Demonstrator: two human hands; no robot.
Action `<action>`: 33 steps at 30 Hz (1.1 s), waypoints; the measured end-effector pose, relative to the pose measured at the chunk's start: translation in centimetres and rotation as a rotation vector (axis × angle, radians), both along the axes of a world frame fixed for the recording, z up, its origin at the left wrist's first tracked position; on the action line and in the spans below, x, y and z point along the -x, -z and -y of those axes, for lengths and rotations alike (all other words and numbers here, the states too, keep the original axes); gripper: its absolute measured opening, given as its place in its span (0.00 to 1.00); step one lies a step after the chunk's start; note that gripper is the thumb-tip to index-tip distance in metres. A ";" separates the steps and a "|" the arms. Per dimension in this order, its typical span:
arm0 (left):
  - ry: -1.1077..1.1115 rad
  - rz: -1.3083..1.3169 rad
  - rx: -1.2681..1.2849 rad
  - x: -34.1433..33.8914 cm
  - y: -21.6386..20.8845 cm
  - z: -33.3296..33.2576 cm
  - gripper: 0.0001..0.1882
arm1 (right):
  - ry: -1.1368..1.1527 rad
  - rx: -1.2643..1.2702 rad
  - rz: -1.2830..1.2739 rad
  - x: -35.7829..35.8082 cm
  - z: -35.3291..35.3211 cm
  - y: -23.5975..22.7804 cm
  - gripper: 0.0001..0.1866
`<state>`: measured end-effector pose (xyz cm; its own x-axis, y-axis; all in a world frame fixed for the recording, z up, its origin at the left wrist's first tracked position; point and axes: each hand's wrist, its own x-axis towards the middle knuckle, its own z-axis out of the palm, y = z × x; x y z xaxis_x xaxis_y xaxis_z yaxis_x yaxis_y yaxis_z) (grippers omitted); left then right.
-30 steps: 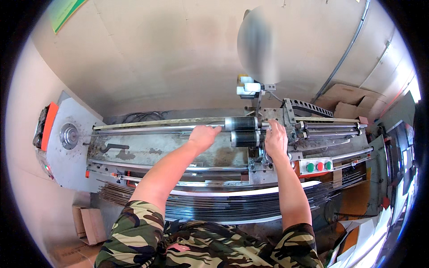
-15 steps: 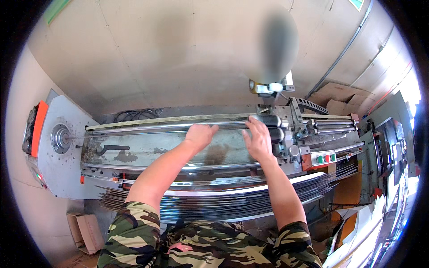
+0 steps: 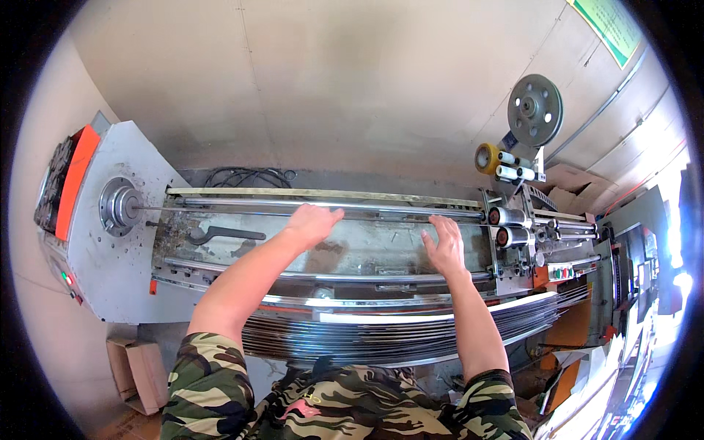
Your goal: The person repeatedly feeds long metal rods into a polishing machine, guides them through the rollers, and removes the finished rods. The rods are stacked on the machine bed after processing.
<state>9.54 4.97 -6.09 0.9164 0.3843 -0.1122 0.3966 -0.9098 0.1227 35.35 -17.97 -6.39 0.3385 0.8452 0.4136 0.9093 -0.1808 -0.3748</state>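
Note:
My left hand (image 3: 314, 224) is closed around a thin metal rod (image 3: 220, 212), its fingers bent over it. At the left, the rod runs into a round chuck (image 3: 119, 207) on the grey machine head. Further right, my right hand (image 3: 445, 248) is open with its fingers apart, close to the same line; whether a fingertip touches the rod I cannot tell. Two dark rollers (image 3: 512, 236) with light metal ends sit on the carriage, to the right of that hand.
A hook spanner (image 3: 226, 235) lies on the machine bed. Many thin rods (image 3: 367, 337) are stacked along the near side. A spoked wheel (image 3: 536, 110) and a yellow roller (image 3: 486, 158) stand above the carriage. Push buttons (image 3: 561, 273) are at its front; a cardboard box (image 3: 139, 374) is lower left.
The view has shifted, and the wheel above the carriage now shows clearly. The gap between my right hand and the carriage rollers has widened. My left hand stays closed at the rod.

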 end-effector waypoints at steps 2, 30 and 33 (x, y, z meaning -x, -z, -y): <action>0.009 0.010 -0.019 2.2 0.0 -1.2 0.11 | 0.009 0.013 -0.006 1.5 -0.8 0.5 0.20; -0.188 0.065 -0.123 24.3 1.4 -15.3 0.13 | -0.284 0.201 -0.142 18.0 -14.0 0.3 0.28; -0.351 0.077 -0.138 25.3 1.3 -15.8 0.11 | -0.246 0.156 -0.092 17.7 -14.1 0.6 0.20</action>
